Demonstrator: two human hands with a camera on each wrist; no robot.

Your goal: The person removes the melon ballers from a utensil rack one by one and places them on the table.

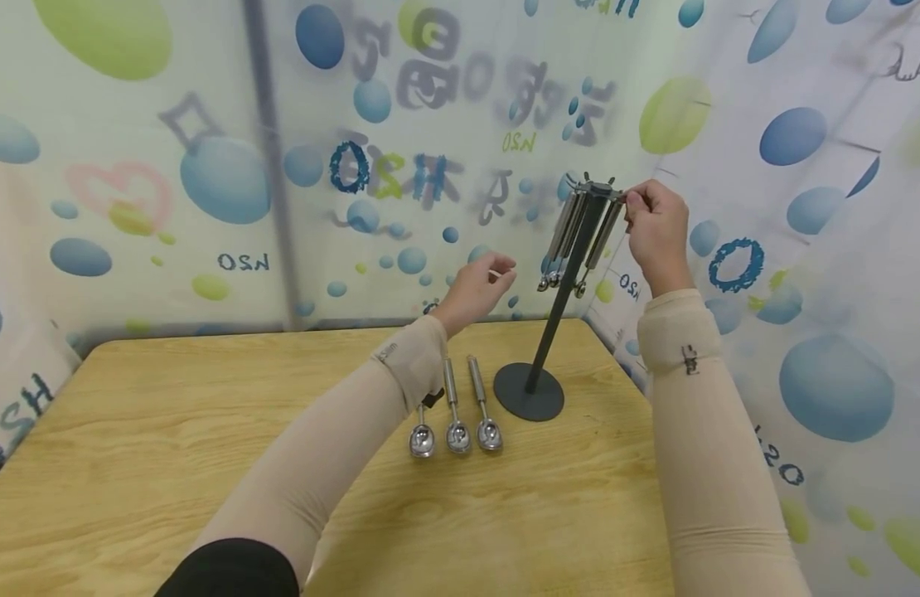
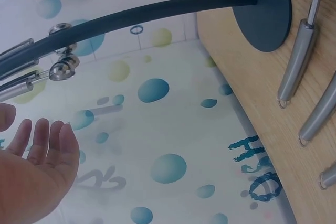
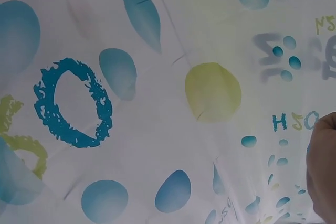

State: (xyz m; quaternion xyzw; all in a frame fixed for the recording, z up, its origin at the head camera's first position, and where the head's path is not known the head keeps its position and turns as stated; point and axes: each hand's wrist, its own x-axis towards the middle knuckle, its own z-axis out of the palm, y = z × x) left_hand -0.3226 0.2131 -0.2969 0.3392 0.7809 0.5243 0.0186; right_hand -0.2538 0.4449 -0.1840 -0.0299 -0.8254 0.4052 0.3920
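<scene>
A dark stand [image 1: 553,327] with a round base and hooks at its top rises from the table. Several metal scoops [image 1: 568,228] with small round bowls hang from it, handles up. With thumb and fingers my right hand [image 1: 660,228] pinches at the top of the right-hand hanging scoop [image 1: 605,230], right by the hook. My left hand [image 1: 475,290] is in the air left of the pole, fingers loosely bent and holding nothing. In the left wrist view its fingers [image 2: 50,140] are below the hanging bowls [image 2: 63,70].
Three larger metal scoops [image 1: 458,435] lie side by side on the wooden table [image 1: 579,497], left of the stand's base [image 1: 515,402], bowls towards me. The left forearm partly covers the leftmost one. A printed curtain [image 1: 467,166] with blue and green dots hangs behind and at the right.
</scene>
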